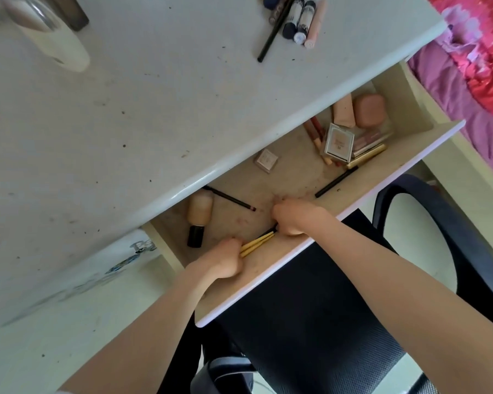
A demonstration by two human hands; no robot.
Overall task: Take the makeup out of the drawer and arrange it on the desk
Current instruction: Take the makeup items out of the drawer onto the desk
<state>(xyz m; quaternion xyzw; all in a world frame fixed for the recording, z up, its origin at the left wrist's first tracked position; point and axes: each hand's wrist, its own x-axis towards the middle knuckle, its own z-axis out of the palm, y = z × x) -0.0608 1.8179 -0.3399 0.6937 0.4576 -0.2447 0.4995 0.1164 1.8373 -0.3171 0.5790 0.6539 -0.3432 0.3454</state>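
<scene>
Makeup pencils (257, 244), gold with dark tips, lie in the open drawer (296, 177) near its front edge; we've got them bundled, left hand (226, 258) curled round one end, right hand (292, 217) pinching the other. Risk: a loose bundle could fan out on the lift and drop a pencil back in. More makeup sits at the drawer's far right, and a few pieces are already on the surface (154, 95).

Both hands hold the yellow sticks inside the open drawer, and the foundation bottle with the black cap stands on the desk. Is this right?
Not quite. In the head view the foundation bottle lies inside the drawer, not on the desk. The rest holds: left hand and right hand both grip the yellow sticks.
</scene>
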